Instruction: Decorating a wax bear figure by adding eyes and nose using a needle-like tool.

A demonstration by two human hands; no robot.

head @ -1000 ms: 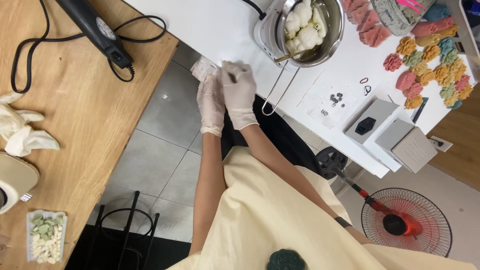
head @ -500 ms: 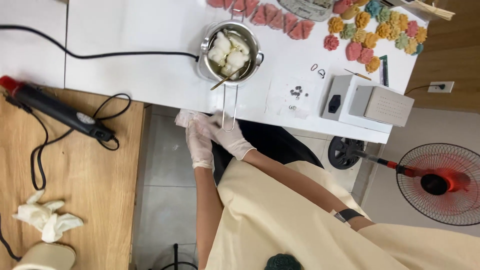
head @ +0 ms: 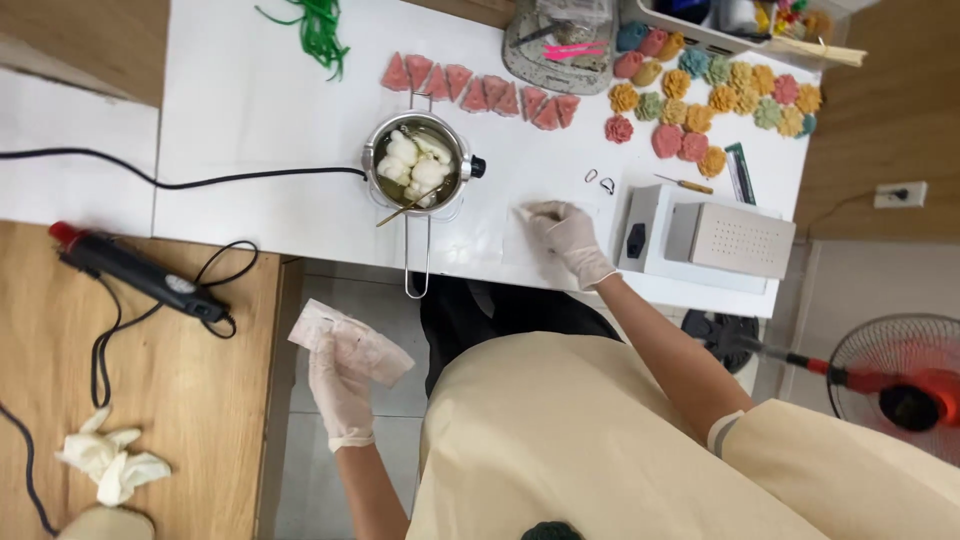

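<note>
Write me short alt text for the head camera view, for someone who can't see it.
Seen from above, a person in thin gloves presses the right hand on a clear sheet on a white table, while the left hand holds a crumpled paper over the floor. A small metal pot of white lumps sits nearby, with coloured flower shapes beyond.

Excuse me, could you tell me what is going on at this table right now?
A person in a cream apron and thin gloves stands at a white table. The left hand holds a crumpled pale sheet of paper out over the grey tiled floor, off the table. The right hand rests flat on the tabletop beside a grey metal box. A small steel melting pot of white lumps sits nearby, with rows of coloured flower-shaped pieces beyond.
</note>
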